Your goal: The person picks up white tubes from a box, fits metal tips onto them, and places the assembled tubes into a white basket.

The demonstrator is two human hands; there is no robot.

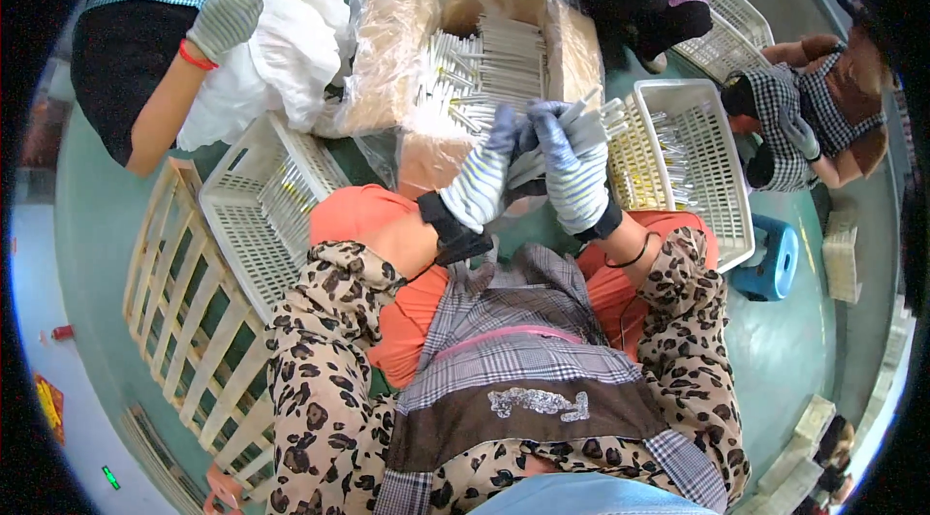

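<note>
My right hand (575, 176), in a striped knit glove with a grey-blue palm, is closed round a bundle of slim white sticks (589, 127). Their ends fan out at the upper right of my fist, and the other ends come out between my hands. My left hand (479, 178), gloved alike, is right beside it with its fingers curled together near the bundle; what they pinch is hidden. Just beyond both hands stands an open carton (572, 35) lined with clear plastic. Many more white sticks (509, 60) lie in it, some with yellowish parts.
White plastic baskets with sticks stand to my left (247, 249) and right (712, 166). A wooden slatted rack (184, 321) is at the far left, a blue stool (765, 258) at the right. Other people work around the carton; one gloved hand (228, 21) is beside white plastic sheeting (281, 50).
</note>
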